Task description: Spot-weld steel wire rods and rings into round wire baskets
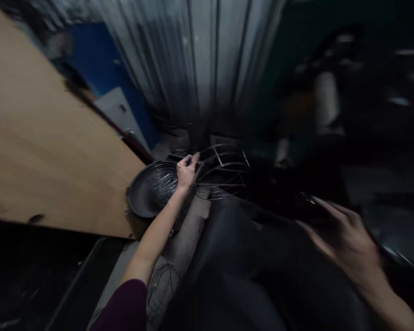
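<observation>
My left hand [186,171] reaches forward and its fingers are closed on the rim of a round wire grille [221,172], which looks like a fan guard. Just left of the hand lies a dark round dish [148,191] with shiny wire rings in it. My right hand [345,234] is low on the right, blurred by motion, with fingers stretched toward a dark object I cannot make out. Whether it holds anything is unclear.
A large tan board [41,138] fills the left side. Corrugated metal sheeting [200,59] stands behind the grille, with a blue panel [89,55] to its left. Dark cloth [248,266] covers the foreground. The right side is dark and blurred.
</observation>
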{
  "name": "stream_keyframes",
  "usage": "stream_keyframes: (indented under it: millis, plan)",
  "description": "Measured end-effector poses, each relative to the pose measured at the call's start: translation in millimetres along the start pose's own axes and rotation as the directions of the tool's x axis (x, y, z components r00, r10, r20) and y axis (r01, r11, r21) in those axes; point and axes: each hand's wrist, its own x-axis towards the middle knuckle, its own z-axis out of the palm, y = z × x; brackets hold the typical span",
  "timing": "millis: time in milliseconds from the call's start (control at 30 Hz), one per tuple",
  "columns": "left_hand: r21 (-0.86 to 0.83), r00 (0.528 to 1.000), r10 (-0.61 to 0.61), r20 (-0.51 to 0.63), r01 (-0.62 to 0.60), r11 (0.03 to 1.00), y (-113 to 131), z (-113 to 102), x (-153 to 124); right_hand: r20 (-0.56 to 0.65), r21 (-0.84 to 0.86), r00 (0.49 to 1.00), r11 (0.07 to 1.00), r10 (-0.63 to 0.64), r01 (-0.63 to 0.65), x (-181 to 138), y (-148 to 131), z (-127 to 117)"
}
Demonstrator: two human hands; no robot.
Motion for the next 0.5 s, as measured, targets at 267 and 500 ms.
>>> stream_keyframes:
  millis: [267,500]
  plan:
    - [0.306,0.696,-0.134,0.705,-0.130,0.943,9,165,-123,0.483,0.027,0.867,0.987,0.126,-0.158,-19,59,-15]
    - [0.241,0.568,-0.024,0.823,-0.309,0.920,-2,190,-135,-0.047,-0.182,0.692,0.675,0.720,-0.715,-39,235,-72]
